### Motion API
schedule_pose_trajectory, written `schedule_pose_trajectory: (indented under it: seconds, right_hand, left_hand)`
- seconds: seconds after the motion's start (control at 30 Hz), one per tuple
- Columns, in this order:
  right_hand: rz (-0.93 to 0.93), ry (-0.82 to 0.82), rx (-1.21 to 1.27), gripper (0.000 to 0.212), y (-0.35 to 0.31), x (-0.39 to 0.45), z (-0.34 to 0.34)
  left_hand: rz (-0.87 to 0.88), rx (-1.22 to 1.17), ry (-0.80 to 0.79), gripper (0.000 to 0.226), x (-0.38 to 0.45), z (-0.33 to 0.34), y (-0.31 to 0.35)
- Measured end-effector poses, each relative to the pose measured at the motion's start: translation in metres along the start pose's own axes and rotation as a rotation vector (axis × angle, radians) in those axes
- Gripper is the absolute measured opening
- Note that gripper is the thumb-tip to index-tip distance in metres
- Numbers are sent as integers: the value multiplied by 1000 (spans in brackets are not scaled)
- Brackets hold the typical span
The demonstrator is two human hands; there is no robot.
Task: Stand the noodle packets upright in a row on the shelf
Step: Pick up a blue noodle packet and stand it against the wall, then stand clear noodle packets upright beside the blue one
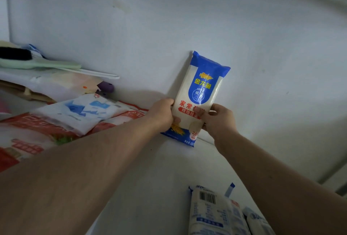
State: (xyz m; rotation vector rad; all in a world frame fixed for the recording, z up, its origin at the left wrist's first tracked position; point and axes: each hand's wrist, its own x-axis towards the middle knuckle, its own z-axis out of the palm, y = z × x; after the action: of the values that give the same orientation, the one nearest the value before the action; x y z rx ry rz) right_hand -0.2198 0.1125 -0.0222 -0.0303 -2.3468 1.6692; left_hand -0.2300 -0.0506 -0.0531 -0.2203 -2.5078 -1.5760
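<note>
A blue-and-white noodle packet (pixel 201 92) stands upright on the white shelf (pixel 150 178), its back against the rear wall. My left hand (pixel 162 115) grips its lower left edge and my right hand (pixel 219 120) grips its lower right edge. Its bottom end rests on the shelf. Other noodle packets (pixel 212 214) lie flat at the near right of the shelf, one with its barcode side up, and another packet (pixel 259 223) lies beside it.
On the left lie flat bags: a red-and-white one (pixel 33 141) under a white-and-blue one (pixel 82 111). Behind them is a pile of papers, a green item (pixel 41 65) and a dark brush (pixel 15 53). A small purple object (pixel 106 86) sits by the wall.
</note>
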Motion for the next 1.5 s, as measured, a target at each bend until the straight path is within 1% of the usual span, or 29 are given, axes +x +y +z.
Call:
schedule_pose_trajectory:
  seconds: [0.17,0.3,0.4,0.5,0.57,0.6,0.67,0.7,0.73,0.83,0.93,1.0,1.1,1.2,1.27,1.37,1.5]
  right_hand:
    - [71,-17,-1,15,0,0,1]
    - [108,-46,-2,31,-4,-3,-2]
    - [147,-67,-60,43,-11,-10,-8]
    - [146,-51,-126,63,-17,-36,-19]
    - [240,25,-80,72,-26,-115,-86]
    - [215,-2,-98,73,-18,-122,-83]
    - [193,-5,-126,76,-11,-135,-82]
    - [215,-4,-142,77,-9,-150,-98]
    - [267,-16,-140,77,-11,-170,-109]
    - [184,-47,-217,76,-12,-175,-101]
    - [142,-141,-322,72,-20,-171,-90]
    - [93,-198,-412,71,-25,-174,-85]
    - [33,-261,-519,67,-29,-176,-89]
    - [-14,-325,-629,59,-34,-184,-103]
    - [-16,-402,-697,57,-35,-195,-113]
    - [-29,-498,-788,54,-33,-204,-119]
    - [-49,-521,-793,50,-33,-211,-120]
  left_hand:
    - [-18,32,-19,42,-3,-3,3]
    - [7,40,-14,45,-9,-7,9]
    - [-6,12,-8,44,-17,-10,19]
    - [8,47,21,45,-39,-8,26]
    - [35,169,-73,48,-104,10,90]
    - [45,176,-27,52,-111,10,82]
    - [10,210,4,56,-122,8,70]
    - [-2,251,-33,56,-136,14,81]
    - [-7,314,-71,55,-153,18,91]
    - [21,370,-44,51,-163,10,83]
    - [16,352,-81,45,-166,4,83]
    - [15,366,-122,45,-171,3,81]
    - [-25,373,-161,53,-176,3,82]
    - [-131,326,-202,54,-188,4,89]
    - [-210,337,-266,53,-200,7,97]
    - [-320,308,-300,49,-211,9,106]
    - [-487,218,-417,39,-220,9,114]
